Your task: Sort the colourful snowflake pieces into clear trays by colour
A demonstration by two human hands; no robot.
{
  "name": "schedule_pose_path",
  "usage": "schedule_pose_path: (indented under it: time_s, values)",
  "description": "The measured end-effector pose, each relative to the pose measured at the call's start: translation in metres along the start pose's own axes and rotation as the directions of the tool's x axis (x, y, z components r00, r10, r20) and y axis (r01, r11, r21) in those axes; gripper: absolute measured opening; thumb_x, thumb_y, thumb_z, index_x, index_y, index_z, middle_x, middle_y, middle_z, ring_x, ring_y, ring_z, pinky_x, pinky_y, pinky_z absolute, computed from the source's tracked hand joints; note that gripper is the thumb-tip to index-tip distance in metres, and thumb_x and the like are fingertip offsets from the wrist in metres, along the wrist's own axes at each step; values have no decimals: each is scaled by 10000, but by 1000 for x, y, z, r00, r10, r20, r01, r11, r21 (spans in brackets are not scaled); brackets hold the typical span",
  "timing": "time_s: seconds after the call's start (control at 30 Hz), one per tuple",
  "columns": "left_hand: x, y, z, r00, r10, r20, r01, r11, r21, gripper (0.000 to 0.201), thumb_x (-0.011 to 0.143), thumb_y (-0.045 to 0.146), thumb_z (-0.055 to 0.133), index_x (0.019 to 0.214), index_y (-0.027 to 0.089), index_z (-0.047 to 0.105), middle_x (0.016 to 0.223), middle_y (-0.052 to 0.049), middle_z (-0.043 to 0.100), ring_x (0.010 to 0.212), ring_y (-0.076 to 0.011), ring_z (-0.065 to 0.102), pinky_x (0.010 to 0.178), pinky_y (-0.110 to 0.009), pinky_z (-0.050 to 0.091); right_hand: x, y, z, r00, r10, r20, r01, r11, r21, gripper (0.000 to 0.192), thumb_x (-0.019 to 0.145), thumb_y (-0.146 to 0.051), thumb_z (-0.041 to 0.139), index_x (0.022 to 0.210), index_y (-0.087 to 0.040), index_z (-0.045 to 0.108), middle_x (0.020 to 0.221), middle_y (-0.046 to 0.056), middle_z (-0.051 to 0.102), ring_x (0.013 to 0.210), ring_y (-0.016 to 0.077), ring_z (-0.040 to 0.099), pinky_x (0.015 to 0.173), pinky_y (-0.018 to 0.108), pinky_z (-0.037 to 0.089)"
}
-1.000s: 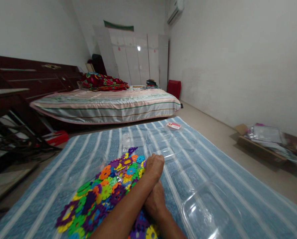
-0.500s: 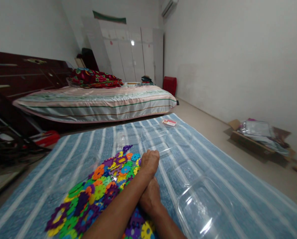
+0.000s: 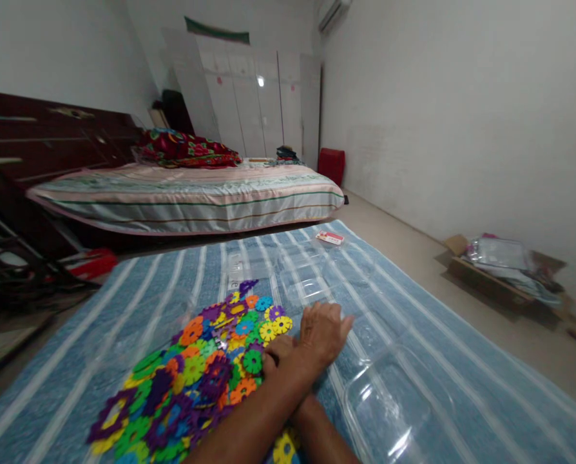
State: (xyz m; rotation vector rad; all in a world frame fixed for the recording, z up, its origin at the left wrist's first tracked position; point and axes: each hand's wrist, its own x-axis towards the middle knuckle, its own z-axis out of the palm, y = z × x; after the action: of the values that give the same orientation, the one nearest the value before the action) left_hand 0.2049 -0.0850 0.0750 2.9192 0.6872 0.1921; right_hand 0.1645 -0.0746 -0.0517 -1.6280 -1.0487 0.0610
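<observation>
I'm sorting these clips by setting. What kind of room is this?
Most likely a bedroom in a home. A made bed with a striped cover stands against the far side, a tall white wardrobe behind it, and an air conditioner high on the wall.

No text is fully legible from my position. A clear plastic sheet, just beyond the pile of toy discs, carries dark vertical lettering too blurred to read. The red-and-white card, farther beyond the discs, shows print too small to read.
</observation>
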Motion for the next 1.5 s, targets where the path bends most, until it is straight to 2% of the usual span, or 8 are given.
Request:
schedule_pose_path:
  time_s: [0.1, 0.17, 0.33, 0.47, 0.67, 1.0, 1.2, 1.5]
  values:
    - [-2, 14, 4, 977, -155, 148, 171, 980, -99, 377, 932, 422, 430, 1126, 143, 593, 1014, -141, 705, 958, -292, 664, 798, -388, 501, 3, 3, 2, 998, -48, 45, 48, 999, -18, 97, 691, -205, 551, 612, -211, 606, 668, 3, 611, 693, 193, 559, 713, 325, 439]
    - [0, 12, 6, 967, -186, 174, 210, 969, -128, 331, 915, 337, 445, 1145, 148, 591, 1004, -134, 717, 951, -282, 679, 779, -361, 501, 4, 2, 0, 996, -51, 69, 53, 998, -22, 89, 690, -202, 546, 624, -211, 605, 676, 6, 610, 700, 194, 563, 714, 325, 439]
    - [9, -17, 0, 962, -252, 101, 264, 955, -137, 258, 887, 256, 437, 996, 175, 655, 983, -118, 729, 989, -261, 678, 794, -319, 485, -2, -4, -6, 992, 93, 85, -99, 992, 74, 136, 787, -238, 507, 729, -216, 629, 810, 33, 646, 777, 206, 588, 758, 324, 472]
    - [9, -39, -7, 928, -372, 17, 371, 920, -123, 268, 895, 303, 456, 1058, 157, 610, 970, -127, 724, 948, -249, 682, 749, -301, 473, 1, -17, -14, 984, 172, 47, -178, 958, 223, 259, 884, -309, 422, 813, -217, 653, 829, 54, 672, 821, 213, 614, 763, 302, 495]
    - [0, -54, -8, 867, -498, -17, 487, 853, -186, 269, 893, 342, 486, 1057, 144, 565, 916, -111, 719, 904, -239, 683, 721, -297, 455, 10, -37, -29, 988, 137, 70, -145, 983, 117, 282, 869, -311, 469, 965, -186, 703, 773, 88, 683, 906, 275, 636, 829, 363, 491]
    - [-3, -53, -4, 837, -543, -62, 524, 829, -195, 273, 915, 315, 468, 1107, 135, 540, 946, -127, 723, 937, -248, 690, 726, -301, 458, 9, -27, -24, 991, 107, 85, -117, 985, 125, 311, 902, -270, 444, 1031, -199, 717, 827, 81, 699, 927, 238, 636, 917, 346, 480]
    - [-5, -54, -2, 806, -589, -51, 559, 788, -258, 401, 913, 370, 482, 1230, 125, 493, 1008, -140, 720, 987, -267, 679, 759, -316, 469, 9, -32, -29, 993, 76, 86, -85, 992, 98, 308, 909, -305, 449, 1013, -201, 720, 834, 88, 696, 939, 248, 632, 933, 368, 470]
    - [-16, -56, 2, 813, -581, -23, 535, 763, -362, 508, 879, 362, 546, 1317, 116, 475, 1086, -144, 703, 1072, -249, 647, 853, -296, 464, 5, -29, -30, 993, 84, 88, -91, 993, 81, 315, 906, -303, 449, 1037, -177, 706, 821, 96, 692, 963, 248, 626, 932, 370, 468]
